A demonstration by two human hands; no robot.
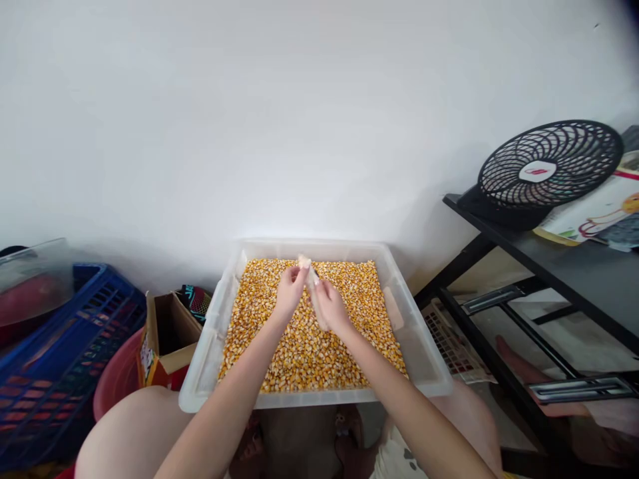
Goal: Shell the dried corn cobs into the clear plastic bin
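Pale corncob [316, 306] between both hands, above loose corn kernels [294, 359] in translucent plastic bin [424, 356]. Left hand [291, 289] pinches upper end; right hand [330, 304] grips its side. Bin's far rim near white wall [299, 120], near rim by thighs [134, 432]. Fan [546, 159] right, blue crate [112, 309] left. Open room over the kernels.

I see soft, even light on the white wall [299, 120], and it glows brightest just behind the far rim of the clear tub [200, 376]. I can't see the lamp or window. A faint gray shadow sits on the wall beside the fan [549, 166]. It's dim under the black shelf [559, 259] and under the tub. The corn cob [315, 303] looks pale and fuzzy. Near the sides, the fan looks stretched and the blue basket [60, 372] looks smeary.
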